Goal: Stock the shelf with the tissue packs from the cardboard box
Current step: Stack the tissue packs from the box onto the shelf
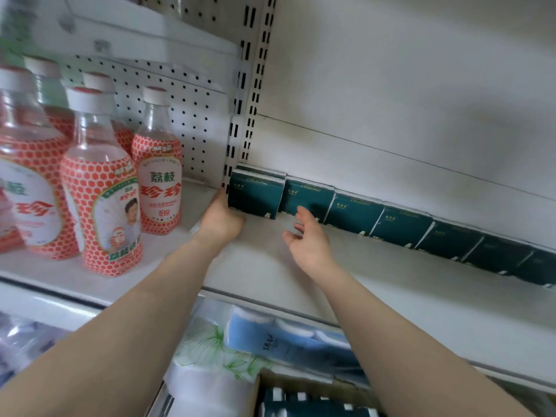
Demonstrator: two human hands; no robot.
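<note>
Both arms are stretched out over the white shelf [391, 296]. The left hand [221, 218] is wrapped around the near left corner of the leftmost tissue pack [255, 195], thumb up its side and fingers curled underneath. The right hand [307, 236] is loose and spread, palm facing left, with its fingertips just in front of the second pack. The row of tissue packs [400, 227] runs along the back wall. The cardboard box [270, 379] sits below with more dark packs inside, and the red bottles [99, 188] are off to the left.
</note>
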